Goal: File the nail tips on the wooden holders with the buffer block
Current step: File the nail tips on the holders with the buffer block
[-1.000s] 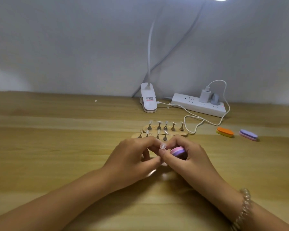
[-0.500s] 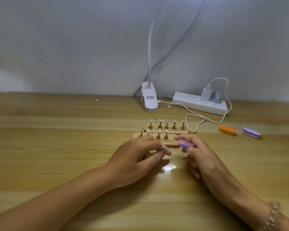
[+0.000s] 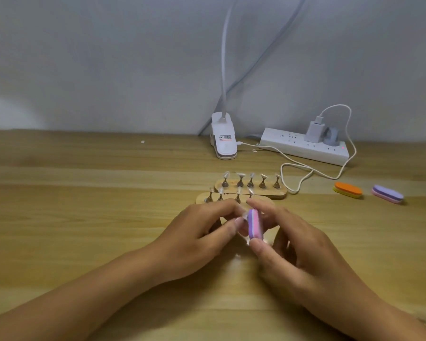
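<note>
Two wooden holders lie side by side on the table: the far holder (image 3: 279, 192) and the near holder (image 3: 202, 198), each carrying several clear nail tips on small metal stands. My right hand (image 3: 295, 244) grips a pink and purple buffer block (image 3: 253, 224) upright between thumb and fingers. My left hand (image 3: 202, 232) pinches a clear nail tip (image 3: 244, 215) on its stand, right against the block's left face. The hands hide the near holder's right end.
An orange and yellow buffer block (image 3: 348, 189) and a purple and pink one (image 3: 387, 193) lie at the right. A white clip lamp base (image 3: 223, 140), a power strip (image 3: 303, 146) and a white cable (image 3: 295, 166) sit behind the holders by the wall.
My right hand has turned the buffer block from lying flat to standing upright and brought it back against the nail tip that my left hand holds.
</note>
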